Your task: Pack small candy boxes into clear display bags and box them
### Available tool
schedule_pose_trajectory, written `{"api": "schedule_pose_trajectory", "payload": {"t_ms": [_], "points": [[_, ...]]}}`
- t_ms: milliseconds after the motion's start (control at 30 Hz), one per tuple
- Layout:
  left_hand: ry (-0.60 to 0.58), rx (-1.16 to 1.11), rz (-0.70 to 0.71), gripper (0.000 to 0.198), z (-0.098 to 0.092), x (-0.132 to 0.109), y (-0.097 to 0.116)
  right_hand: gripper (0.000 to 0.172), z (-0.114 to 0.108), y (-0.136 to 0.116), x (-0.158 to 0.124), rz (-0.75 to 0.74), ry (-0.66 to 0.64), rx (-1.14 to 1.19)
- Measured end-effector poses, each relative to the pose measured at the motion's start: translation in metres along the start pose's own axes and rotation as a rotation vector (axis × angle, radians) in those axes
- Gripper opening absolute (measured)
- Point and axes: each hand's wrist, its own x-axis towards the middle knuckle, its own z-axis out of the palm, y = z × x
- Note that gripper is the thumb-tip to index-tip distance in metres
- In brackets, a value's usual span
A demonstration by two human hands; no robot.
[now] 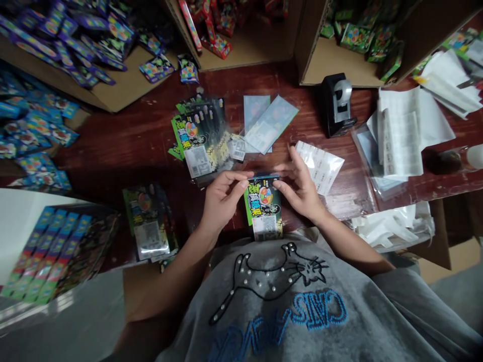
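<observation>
A dark candy packet (266, 203) with a green edge, a coloured wheel and a white label lies upright before me, close to my shirt. My left hand (227, 195) pinches its upper left corner between thumb and fingers. At the upper right corner, the thumb of my right hand (300, 188) presses on the packet, with blurred fingertips behind the top edge and the index finger raised. Beyond my left hand is a fanned stack of similar packets (198, 133). A sheet of white stickers (320, 163) lies just past my right hand.
Pale blue cards (269, 125) lie beyond my hands, near a black tape dispenser (335, 108). More packets (149, 221) sit at the left. Cardboard boxes (241, 55) of small candy packs line the back. Sticker sheets (400, 133) and a bottle (453, 160) are at the right.
</observation>
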Motion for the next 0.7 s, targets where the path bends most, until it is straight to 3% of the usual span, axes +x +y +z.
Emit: {"api": "schedule_pose_trajectory", "payload": {"t_ms": [100, 433, 567, 700], "points": [[0.056, -0.049, -0.017, 0.030, 0.000, 0.001, -0.001, 0.094, -0.001, -0.003, 0.004, 0.038, -0.014, 0.020], [-0.084, 0.063, -0.116, 0.021, -0.003, 0.004, 0.035, 0.092, -0.008, -0.032, 0.020, 0.097, -0.072, 0.115], [-0.071, 0.037, -0.158, 0.020, -0.007, 0.008, 0.036, 0.094, -0.010, -0.034, 0.025, 0.172, -0.102, 0.109], [-0.126, 0.060, -0.127, 0.020, -0.013, 0.005, 0.034, 0.095, -0.017, -0.035, 0.022, 0.154, -0.149, 0.126]]}}
